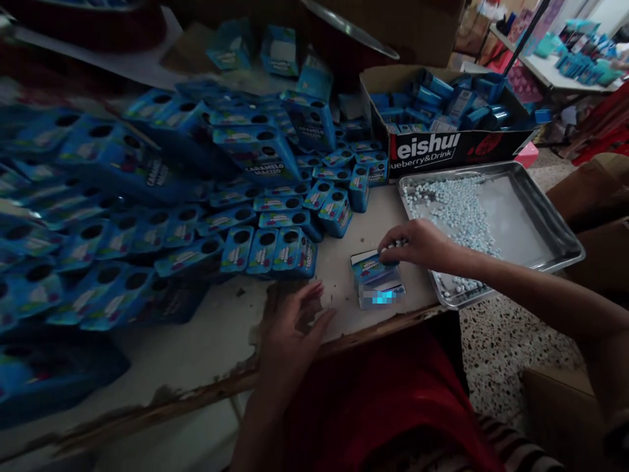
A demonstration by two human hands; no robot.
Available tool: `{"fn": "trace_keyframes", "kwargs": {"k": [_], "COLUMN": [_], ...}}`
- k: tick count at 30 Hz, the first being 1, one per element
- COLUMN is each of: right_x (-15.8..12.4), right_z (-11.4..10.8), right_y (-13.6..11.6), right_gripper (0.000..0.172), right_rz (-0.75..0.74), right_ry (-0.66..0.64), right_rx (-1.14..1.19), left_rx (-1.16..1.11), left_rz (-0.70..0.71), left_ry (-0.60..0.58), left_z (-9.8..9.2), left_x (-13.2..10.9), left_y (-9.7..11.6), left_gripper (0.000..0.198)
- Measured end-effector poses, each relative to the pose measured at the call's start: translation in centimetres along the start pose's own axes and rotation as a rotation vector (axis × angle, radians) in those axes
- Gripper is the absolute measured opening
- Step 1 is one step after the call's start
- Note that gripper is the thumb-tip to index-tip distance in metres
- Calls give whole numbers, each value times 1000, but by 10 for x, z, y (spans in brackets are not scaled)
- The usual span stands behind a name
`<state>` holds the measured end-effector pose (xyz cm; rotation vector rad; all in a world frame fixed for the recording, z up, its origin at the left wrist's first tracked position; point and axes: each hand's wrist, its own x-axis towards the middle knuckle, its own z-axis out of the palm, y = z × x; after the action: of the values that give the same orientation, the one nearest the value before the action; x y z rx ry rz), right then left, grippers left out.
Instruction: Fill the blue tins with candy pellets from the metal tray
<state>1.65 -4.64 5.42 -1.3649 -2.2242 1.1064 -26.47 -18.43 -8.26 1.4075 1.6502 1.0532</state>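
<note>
My right hand (420,244) is closed around several small pale candy balls (396,244), which show at its fingertips. It is just above the far end of a small blue candy box (376,272) lying near the table's front edge. Whether the fingers touch the box I cannot tell. To the left of that box, my left hand (301,321) has its fingers apart and holds nothing. Beneath my right forearm, a metal tray (535,210) holds many white and pale-blue candy balls (457,210), heaped on its left side.
Rows of blue candy boxes (248,249) with dark round spots cover the left of the table, some stacked. Behind the tray, a cardboard carton (417,149) holds many blue packets. The table's front edge (388,321) is worn. Brown cardboard boxes (560,393) stand at the right.
</note>
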Motion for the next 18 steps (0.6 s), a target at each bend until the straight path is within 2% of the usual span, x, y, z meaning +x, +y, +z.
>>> {"fn": "trace_keyframes", "kwargs": {"k": [3,6,12,15,18], "right_x": [-4,-8,-2,-9,-30], "right_z": [3,6,6,-13,-43], "right_y": [4,5,1,24,69], "right_gripper": [13,17,16,27,35], "right_rz": [2,1,34,156,300], "right_ry": [6,25,48,189,405], "right_rx": [-41,-26,180,408,669], "left_rx": [-10,-2,110,171,229], "left_rz": [-34,8,99,178,241], "left_ry": [-5,-6,12,38,90], "left_z": [-2,-3,-6,-13,-22], "left_x": [-1,2,6,0,-9], "left_y": [-1,-3,5,10,12], "left_gripper": [60,59,49,42,35]}}
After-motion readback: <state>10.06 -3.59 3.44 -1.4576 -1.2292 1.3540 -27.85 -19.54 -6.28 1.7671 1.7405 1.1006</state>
